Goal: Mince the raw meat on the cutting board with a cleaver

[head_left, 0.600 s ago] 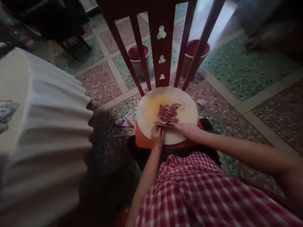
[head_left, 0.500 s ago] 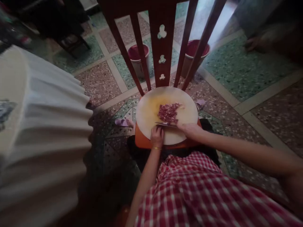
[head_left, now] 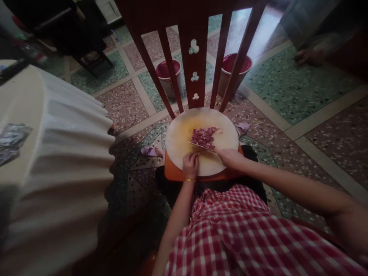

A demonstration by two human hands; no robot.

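A round white cutting board (head_left: pixel 176 132) with a yellowish stain lies on an orange-brown chair seat (head_left: pixel 172 170). Chopped dark red meat (head_left: pixel 202 137) is heaped at its middle. My right hand (head_left: pixel 230 158) is closed round the handle of a knife (head_left: pixel 202 147), whose blade lies along the heap's near edge, pointing left. On the board's near left part rests my left hand (head_left: pixel 190 164), fingers curled together just below the knife tip, apart from the blade. Anything under those fingers is hidden.
The chair's slatted wooden back (head_left: pixel 194 61) rises beyond the board. Behind it stand two buckets (head_left: pixel 169 82) (head_left: pixel 225 82) with red insides. At left is a table with a pleated white cloth (head_left: pixel 69 153). A person's hand (head_left: pixel 309 55) shows at far right.
The knife has turned, its tip rising slightly away from my left fingers towards the meat. My left hand stays nearly in place. The view has shifted slightly.
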